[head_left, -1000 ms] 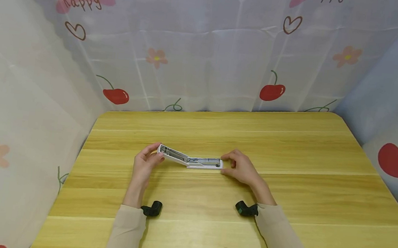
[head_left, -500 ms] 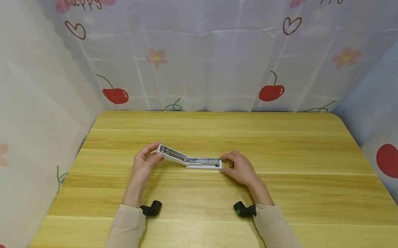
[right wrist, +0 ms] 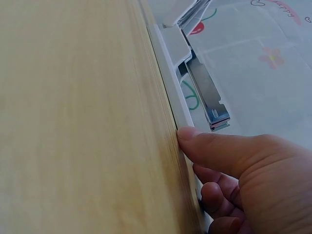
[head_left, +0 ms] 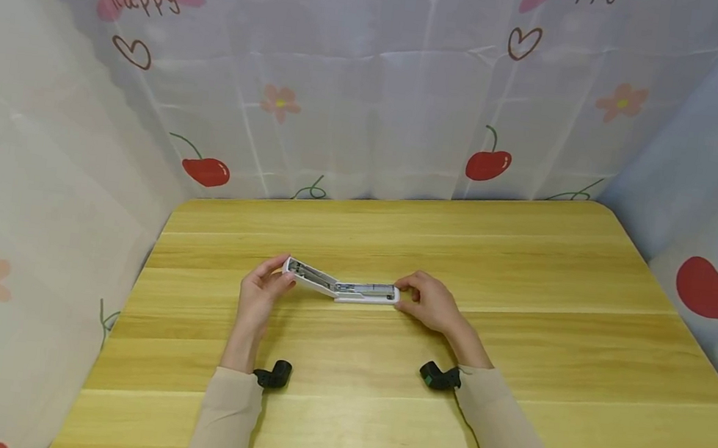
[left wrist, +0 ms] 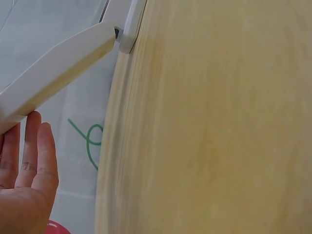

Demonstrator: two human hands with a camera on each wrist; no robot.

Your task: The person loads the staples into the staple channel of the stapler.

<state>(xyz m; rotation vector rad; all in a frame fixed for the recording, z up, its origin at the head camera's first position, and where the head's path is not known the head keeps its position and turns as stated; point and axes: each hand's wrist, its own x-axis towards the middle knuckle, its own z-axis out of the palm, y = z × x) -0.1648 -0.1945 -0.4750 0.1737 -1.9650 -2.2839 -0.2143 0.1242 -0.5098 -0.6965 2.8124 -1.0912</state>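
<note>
A white stapler (head_left: 364, 297) stands folded wide apart at its hinge near the middle of the table. Its base lies on the wood, with the metal staple magazine (right wrist: 207, 90) raised above it in the right wrist view. The top cover (left wrist: 58, 68) slants up to the left. My left hand (head_left: 259, 298) pinches the cover's raised end between thumb and fingers. At the base's right end, my right hand (head_left: 432, 305) grips it, the thumb (right wrist: 200, 141) along the near side. Inside the cover, a narrow channel shows; whether staples lie there is too small to tell.
The wooden table (head_left: 526, 273) reaches back to a pale curtain (head_left: 370, 129) printed with cherries and flowers. Black wrist cameras (head_left: 275, 375) stick out from both beige sleeves (head_left: 508, 433).
Both hands keep their hold on the stapler, which stays folded apart at about the same angle. Only a slight shift of the whole view shows.
</note>
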